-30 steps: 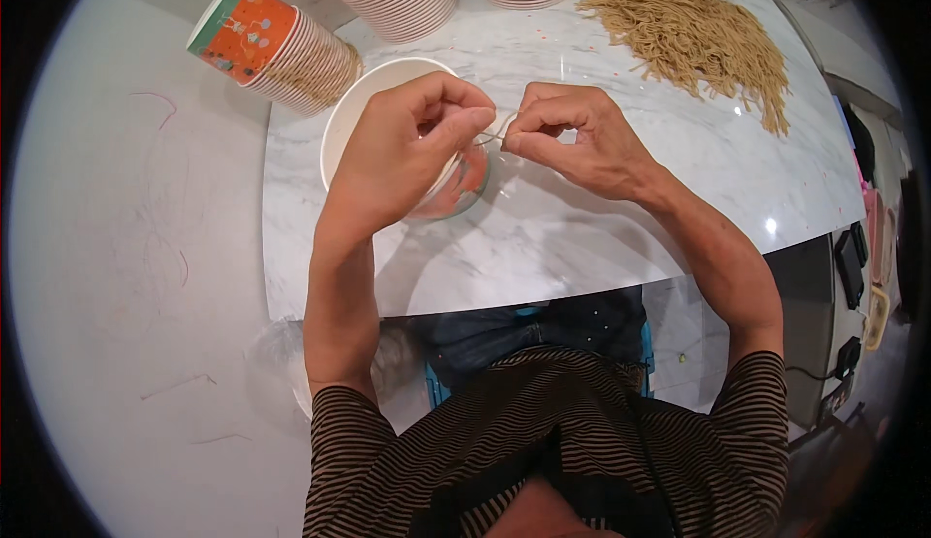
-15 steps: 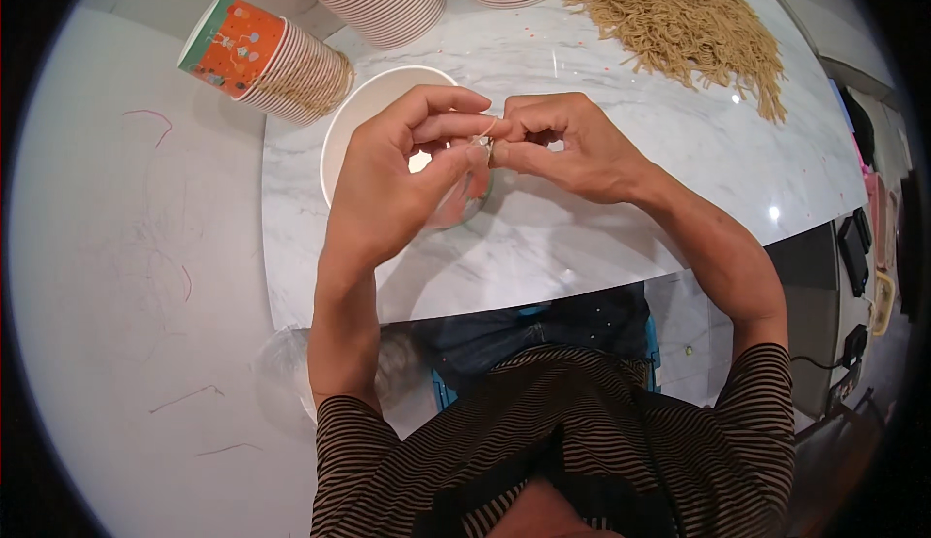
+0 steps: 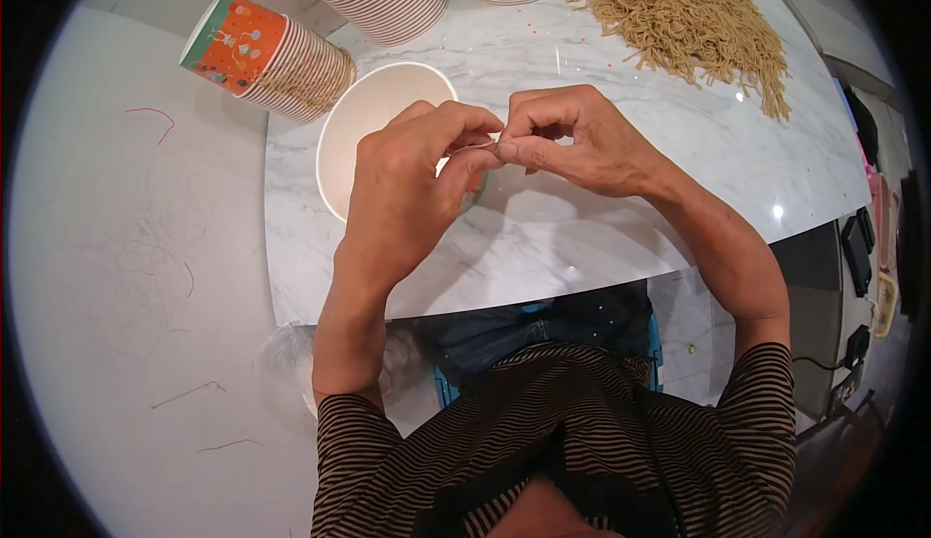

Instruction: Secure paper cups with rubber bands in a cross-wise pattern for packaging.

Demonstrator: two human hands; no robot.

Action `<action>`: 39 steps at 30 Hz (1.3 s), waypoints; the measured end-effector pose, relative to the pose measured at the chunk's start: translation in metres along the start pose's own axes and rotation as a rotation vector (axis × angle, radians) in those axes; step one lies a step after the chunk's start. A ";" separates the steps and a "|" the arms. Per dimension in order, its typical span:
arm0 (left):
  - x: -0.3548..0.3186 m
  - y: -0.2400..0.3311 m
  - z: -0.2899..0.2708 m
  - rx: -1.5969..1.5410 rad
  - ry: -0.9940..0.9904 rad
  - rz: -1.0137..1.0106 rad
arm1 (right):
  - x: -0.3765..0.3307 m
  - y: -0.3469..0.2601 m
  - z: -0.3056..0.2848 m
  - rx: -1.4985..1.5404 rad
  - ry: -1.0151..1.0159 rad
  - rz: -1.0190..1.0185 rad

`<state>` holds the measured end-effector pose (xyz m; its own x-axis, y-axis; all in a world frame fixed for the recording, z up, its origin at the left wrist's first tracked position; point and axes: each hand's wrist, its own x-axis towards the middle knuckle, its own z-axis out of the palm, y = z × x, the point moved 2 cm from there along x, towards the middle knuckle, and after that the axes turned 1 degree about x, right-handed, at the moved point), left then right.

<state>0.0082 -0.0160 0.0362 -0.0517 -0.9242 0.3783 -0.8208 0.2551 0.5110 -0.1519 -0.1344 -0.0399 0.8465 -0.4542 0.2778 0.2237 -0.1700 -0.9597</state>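
Between my fingertips, near the centre of the frame, is a thin, pale, string-like strand (image 3: 477, 147), too small for me to make out its material or both of its ends. I judge it light and limp, with no stiffness to push against, and easily lost from a loose pinch, so the place to take it is close to an end, flat between thumb pad and forefinger, with a light pull to keep it straight. My right hand (image 3: 579, 145) has thumb and forefinger closed together on it. My left hand (image 3: 407, 174) curls round it, thumb and forefinger close together beside the right tips, but I cannot tell whether they press on it. Behind my left hand sits a wide, round, white-lined paper tub (image 3: 344, 135), probably light and easily dented at the rim. Under them all is a white, grey-veined marble-look tabletop (image 3: 611, 237). At the upper left leans an orange-and-green stack of paper tubs (image 3: 308, 72), with tan threads across its rims; two more stacks (image 3: 383, 9) stand along the top edge. At the upper right lies a loose, tan heap of soft-looking strings (image 3: 689, 29).
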 end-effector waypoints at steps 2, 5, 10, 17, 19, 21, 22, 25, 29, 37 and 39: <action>0.001 -0.001 0.000 -0.053 -0.016 -0.018 | 0.000 -0.002 -0.001 -0.010 0.005 -0.007; 0.000 -0.003 0.000 -0.136 -0.001 -0.062 | -0.001 -0.005 0.000 0.023 0.014 -0.015; -0.001 -0.008 -0.001 -0.312 -0.018 -0.185 | 0.000 -0.002 0.001 0.181 0.057 0.027; -0.003 -0.010 -0.001 -0.438 -0.044 -0.295 | 0.000 -0.004 0.009 0.103 0.068 0.123; -0.002 -0.008 -0.001 -0.428 -0.044 -0.275 | 0.001 -0.003 0.009 0.082 0.087 0.118; -0.002 -0.008 -0.002 -0.416 -0.042 -0.256 | 0.001 -0.002 0.009 0.062 0.105 0.112; -0.003 -0.009 -0.001 -0.417 -0.042 -0.260 | 0.000 -0.002 0.009 0.062 0.124 0.122; -0.003 -0.010 -0.001 -0.437 -0.041 -0.280 | 0.000 -0.001 0.010 0.051 0.156 0.146; -0.005 -0.009 -0.002 -0.464 -0.036 -0.351 | 0.000 0.000 0.011 0.017 0.184 0.154; -0.006 -0.006 -0.001 -0.500 0.039 -0.397 | 0.000 -0.001 0.014 0.082 0.227 0.089; -0.006 -0.003 0.001 -0.517 0.065 -0.395 | -0.001 0.000 0.014 0.092 0.221 0.069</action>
<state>0.0103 -0.0119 0.0319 0.2455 -0.9615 0.1234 -0.3911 0.0182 0.9202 -0.1463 -0.1221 -0.0411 0.7375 -0.6438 0.2040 0.2205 -0.0559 -0.9738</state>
